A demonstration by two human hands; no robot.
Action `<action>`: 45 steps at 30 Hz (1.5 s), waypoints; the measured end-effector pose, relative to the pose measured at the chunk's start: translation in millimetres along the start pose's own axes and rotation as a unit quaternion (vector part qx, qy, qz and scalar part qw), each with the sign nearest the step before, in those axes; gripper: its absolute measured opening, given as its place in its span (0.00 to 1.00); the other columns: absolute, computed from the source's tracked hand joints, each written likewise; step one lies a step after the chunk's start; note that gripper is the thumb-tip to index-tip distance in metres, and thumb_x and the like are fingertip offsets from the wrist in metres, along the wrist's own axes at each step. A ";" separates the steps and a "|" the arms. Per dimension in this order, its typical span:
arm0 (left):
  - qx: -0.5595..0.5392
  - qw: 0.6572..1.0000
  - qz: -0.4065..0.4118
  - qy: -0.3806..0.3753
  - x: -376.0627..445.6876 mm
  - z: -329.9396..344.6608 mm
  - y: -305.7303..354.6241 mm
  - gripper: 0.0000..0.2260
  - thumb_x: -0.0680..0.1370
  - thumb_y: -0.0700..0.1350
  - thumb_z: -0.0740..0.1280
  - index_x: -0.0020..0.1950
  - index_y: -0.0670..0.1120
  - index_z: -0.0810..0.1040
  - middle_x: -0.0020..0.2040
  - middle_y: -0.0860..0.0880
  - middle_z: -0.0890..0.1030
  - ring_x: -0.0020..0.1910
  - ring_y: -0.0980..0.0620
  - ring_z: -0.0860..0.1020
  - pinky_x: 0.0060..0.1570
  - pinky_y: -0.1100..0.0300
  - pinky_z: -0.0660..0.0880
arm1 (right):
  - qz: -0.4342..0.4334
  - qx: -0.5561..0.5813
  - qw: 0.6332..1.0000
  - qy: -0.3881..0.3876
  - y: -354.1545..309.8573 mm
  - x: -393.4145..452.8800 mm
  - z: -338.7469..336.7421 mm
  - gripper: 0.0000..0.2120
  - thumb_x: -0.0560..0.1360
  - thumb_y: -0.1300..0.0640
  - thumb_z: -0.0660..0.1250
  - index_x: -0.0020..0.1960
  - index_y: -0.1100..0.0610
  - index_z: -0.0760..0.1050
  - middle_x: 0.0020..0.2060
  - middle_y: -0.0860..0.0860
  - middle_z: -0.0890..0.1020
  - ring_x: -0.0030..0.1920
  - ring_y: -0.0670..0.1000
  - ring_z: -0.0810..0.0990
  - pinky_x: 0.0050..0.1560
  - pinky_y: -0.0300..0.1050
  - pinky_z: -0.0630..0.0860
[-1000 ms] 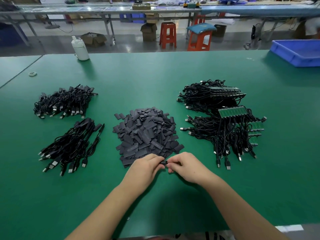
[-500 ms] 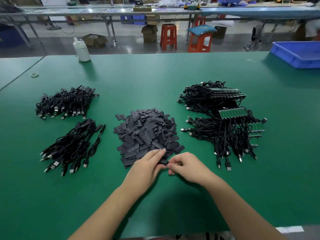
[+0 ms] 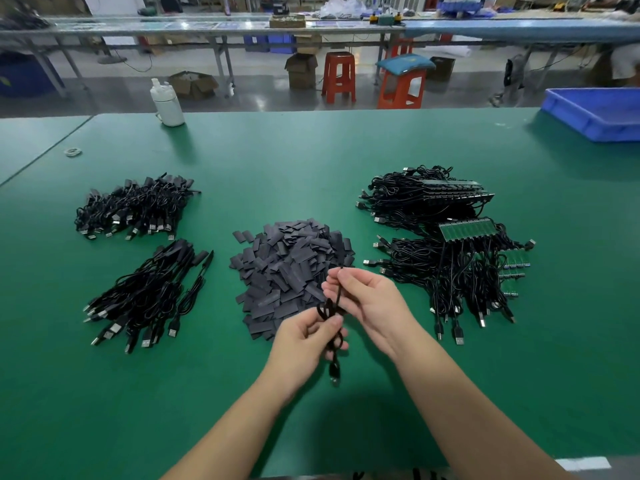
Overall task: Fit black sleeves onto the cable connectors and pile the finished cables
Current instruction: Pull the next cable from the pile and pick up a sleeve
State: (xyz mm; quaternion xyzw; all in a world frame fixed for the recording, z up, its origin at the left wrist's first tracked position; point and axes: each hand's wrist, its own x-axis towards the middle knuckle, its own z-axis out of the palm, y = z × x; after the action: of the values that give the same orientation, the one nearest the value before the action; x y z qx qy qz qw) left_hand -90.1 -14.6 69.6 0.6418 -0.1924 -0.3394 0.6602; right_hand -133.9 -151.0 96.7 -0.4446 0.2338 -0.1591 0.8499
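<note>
Both hands are raised above the green table (image 3: pixel 311 161) and share one black cable (image 3: pixel 331 311). My right hand (image 3: pixel 367 303) pinches its upper end, which carries a black sleeve. My left hand (image 3: pixel 304 341) grips the looped middle, and the cable's lower plug dangles below it. Behind the hands lies a heap of loose black sleeves (image 3: pixel 291 268). Unsleeved cables with green circuit boards (image 3: pixel 446 247) are piled on the right. Two piles of sleeved cables lie on the left, a near pile (image 3: pixel 149 296) and a far pile (image 3: pixel 135 206).
A white bottle (image 3: pixel 168 105) stands at the table's far edge and a blue bin (image 3: pixel 595 112) sits at the far right. A small roll of tape (image 3: pixel 72 152) lies far left. Stools, boxes and long benches are beyond the table.
The hands were low on the table, pressed together over a small black piece. Now they have lifted and drawn apart, and the cable hangs between them.
</note>
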 end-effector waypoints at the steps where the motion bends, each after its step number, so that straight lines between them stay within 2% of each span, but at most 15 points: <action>1: 0.020 1.000 0.010 0.007 1.0 -6.4 4.9 0.06 0.79 0.40 0.67 0.50 0.36 0.78 0.39 0.42 0.83 0.36 0.50 0.82 0.32 0.62 0.74 | -0.014 -0.072 0.997 0.009 1.3 1.1 -1.1 0.06 0.78 0.62 0.69 0.52 0.62 0.82 0.47 0.57 0.86 0.51 0.53 0.85 0.54 0.43 0.81; 4: 0.173 0.978 0.062 0.097 9.0 -40.7 21.1 0.05 0.77 0.46 0.71 0.43 0.46 0.81 0.37 0.47 0.84 0.33 0.53 0.82 0.30 0.62 0.76 | -0.061 -0.356 0.932 0.043 1.2 3.3 -13.2 0.07 0.78 0.53 0.70 0.54 0.52 0.84 0.47 0.45 0.86 0.51 0.46 0.83 0.55 0.39 0.78; 8: 0.428 0.876 0.093 0.202 32.7 -118.1 38.9 0.08 0.79 0.52 0.67 0.41 0.51 0.77 0.32 0.50 0.80 0.23 0.54 0.79 0.21 0.55 0.78 | -0.130 -0.557 0.813 0.112 -19.5 7.6 -43.0 0.10 0.81 0.52 0.65 0.58 0.51 0.82 0.46 0.41 0.83 0.36 0.35 0.75 0.38 0.30 0.68; 11: 0.639 0.730 0.034 0.239 51.2 -176.7 40.3 0.12 0.80 0.54 0.64 0.39 0.50 0.73 0.31 0.52 0.77 0.25 0.52 0.77 0.27 0.58 0.77 | -0.206 -0.653 0.701 0.201 -50.2 19.6 -70.5 0.12 0.81 0.60 0.62 0.62 0.55 0.80 0.56 0.51 0.83 0.53 0.47 0.78 0.56 0.40 0.72; 13: 0.707 0.670 -0.048 0.221 57.8 -203.0 33.8 0.11 0.80 0.55 0.63 0.42 0.50 0.73 0.34 0.52 0.77 0.32 0.50 0.77 0.32 0.59 0.76 | -0.232 -0.706 0.625 0.237 -75.4 31.4 -90.3 0.16 0.80 0.64 0.62 0.66 0.56 0.78 0.61 0.54 0.81 0.63 0.54 0.75 0.67 0.48 0.69; 16: 0.740 0.625 -0.121 0.217 59.7 -224.0 22.7 0.12 0.79 0.58 0.63 0.44 0.50 0.73 0.36 0.51 0.78 0.37 0.49 0.78 0.35 0.60 0.75 | -0.209 -0.779 0.535 0.250 -113.5 53.6 -119.0 0.25 0.78 0.67 0.61 0.74 0.54 0.69 0.70 0.53 0.74 0.70 0.58 0.68 0.70 0.55 0.64; 19: 0.742 0.613 -0.098 0.253 60.2 -226.0 16.5 0.13 0.78 0.58 0.64 0.45 0.49 0.74 0.37 0.50 0.77 0.37 0.47 0.77 0.33 0.59 0.73 | -0.117 -0.845 0.484 0.194 -138.2 75.7 -145.0 0.28 0.82 0.60 0.56 0.81 0.52 0.55 0.79 0.52 0.61 0.79 0.59 0.53 0.76 0.57 0.55; 23: 0.732 0.617 -0.075 0.279 60.5 -218.5 18.3 0.17 0.76 0.59 0.68 0.50 0.46 0.74 0.44 0.46 0.74 0.45 0.44 0.75 0.35 0.55 0.74 | 0.002 -0.856 0.505 0.112 -155.3 92.2 -163.0 0.28 0.84 0.53 0.55 0.81 0.49 0.50 0.78 0.57 0.62 0.80 0.58 0.51 0.79 0.59 0.48; 27: 0.736 0.611 0.006 0.293 63.7 -211.0 17.4 0.19 0.73 0.54 0.74 0.52 0.41 0.75 0.48 0.40 0.74 0.49 0.39 0.73 0.34 0.52 0.71 | -0.051 -0.894 0.433 0.097 -160.9 88.5 -157.6 0.21 0.81 0.46 0.64 0.73 0.47 0.69 0.64 0.56 0.76 0.67 0.59 0.71 0.67 0.53 0.66; 31: 0.700 0.641 0.174 0.261 70.2 -174.0 27.7 0.13 0.74 0.45 0.73 0.54 0.39 0.81 0.45 0.40 0.78 0.44 0.41 0.76 0.32 0.53 0.74 | -0.076 -0.861 0.501 0.053 -166.8 70.5 -131.4 0.08 0.79 0.48 0.67 0.55 0.47 0.81 0.44 0.44 0.82 0.46 0.51 0.79 0.45 0.45 0.73; 35: 0.590 0.771 0.204 0.126 74.9 -92.9 44.8 0.09 0.78 0.46 0.67 0.57 0.49 0.82 0.51 0.52 0.83 0.47 0.52 0.79 0.49 0.56 0.79 | -0.103 -0.857 0.505 0.031 -150.5 48.7 -88.6 0.06 0.79 0.48 0.67 0.52 0.46 0.82 0.39 0.43 0.80 0.42 0.49 0.78 0.42 0.42 0.70; 39: 0.353 0.921 0.162 0.012 70.8 3.7 47.7 0.16 0.78 0.51 0.68 0.66 0.53 0.78 0.54 0.59 0.83 0.50 0.65 0.79 0.57 0.67 0.74 | -0.136 -0.830 0.541 0.003 -125.1 27.6 -52.5 0.08 0.79 0.47 0.67 0.54 0.47 0.83 0.46 0.47 0.85 0.47 0.52 0.81 0.47 0.45 0.77; 41: 0.301 0.944 0.135 -0.007 70.7 37.5 45.6 0.15 0.79 0.51 0.68 0.65 0.51 0.78 0.47 0.59 0.83 0.43 0.66 0.78 0.51 0.68 0.74 | -0.153 -0.814 0.560 -0.012 -118.1 20.2 -38.5 0.09 0.79 0.48 0.66 0.54 0.47 0.83 0.47 0.47 0.85 0.50 0.53 0.82 0.51 0.48 0.78; 43: 0.302 0.943 0.139 0.006 69.9 53.2 46.8 0.06 0.79 0.50 0.67 0.52 0.50 0.80 0.33 0.55 0.77 0.31 0.61 0.70 0.37 0.64 0.69 | -0.167 -0.798 0.578 -0.020 -114.7 14.4 -29.2 0.09 0.79 0.49 0.66 0.54 0.47 0.83 0.47 0.47 0.85 0.50 0.52 0.81 0.52 0.50 0.78; 45: 0.289 0.945 0.147 0.024 70.2 55.6 48.0 0.06 0.79 0.48 0.67 0.43 0.49 0.78 0.27 0.56 0.71 0.27 0.58 0.64 0.29 0.63 0.62 | -0.174 -0.788 0.590 -0.013 -114.4 9.5 -26.3 0.09 0.79 0.48 0.65 0.53 0.48 0.83 0.48 0.47 0.85 0.51 0.52 0.81 0.53 0.50 0.78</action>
State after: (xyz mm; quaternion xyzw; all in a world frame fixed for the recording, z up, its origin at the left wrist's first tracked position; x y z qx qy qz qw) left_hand -70.0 -105.8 109.5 0.7776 -0.3589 -0.1524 0.4932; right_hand -147.2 -236.9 176.2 -0.9750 0.1751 -0.0520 0.1268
